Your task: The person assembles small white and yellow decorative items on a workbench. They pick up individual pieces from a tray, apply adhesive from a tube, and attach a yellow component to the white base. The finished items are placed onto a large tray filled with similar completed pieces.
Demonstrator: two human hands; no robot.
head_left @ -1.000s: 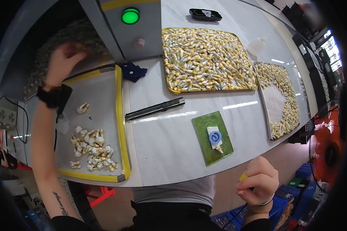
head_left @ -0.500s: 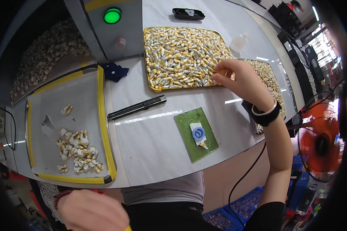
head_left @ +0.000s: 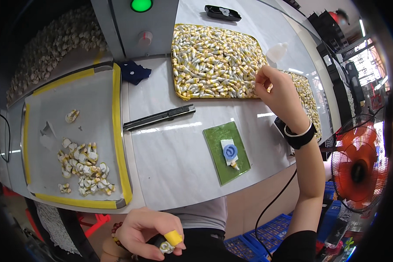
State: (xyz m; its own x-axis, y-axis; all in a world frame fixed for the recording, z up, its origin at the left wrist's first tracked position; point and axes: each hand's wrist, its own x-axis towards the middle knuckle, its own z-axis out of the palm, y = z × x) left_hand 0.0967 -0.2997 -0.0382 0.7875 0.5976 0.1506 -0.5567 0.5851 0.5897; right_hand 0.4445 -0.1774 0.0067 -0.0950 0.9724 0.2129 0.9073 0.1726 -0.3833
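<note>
My left hand [head_left: 146,233] is low at the front edge of the table, fingers closed around a small white and grey moulded piece [head_left: 166,248]. A yellow band [head_left: 173,238] wraps a fingertip beside it. My right hand [head_left: 278,89] reaches over the front right corner of a shallow tray [head_left: 218,98], heaped with small silver and yellow pieces [head_left: 214,61]. Its thumb and fingers are pinched; whatever lies between them is too small to name. On a green mat [head_left: 225,174] between the hands lie a blue ring-shaped cup [head_left: 230,151] and a small pale piece.
A yellow-taped tray [head_left: 122,174] at left holds several white and yellow pieces [head_left: 85,168]. A black utility knife [head_left: 159,118] lies beside it. Further back are a dark cloth [head_left: 134,72], a clear bottle [head_left: 277,52] and a black case [head_left: 222,13]. An orange fan [head_left: 358,172] stands at right.
My left hand has come up and to the right, bringing the small white piece into view. The right hand stays at the tray corner with its fingers drawn in. The view has shifted slightly.
</note>
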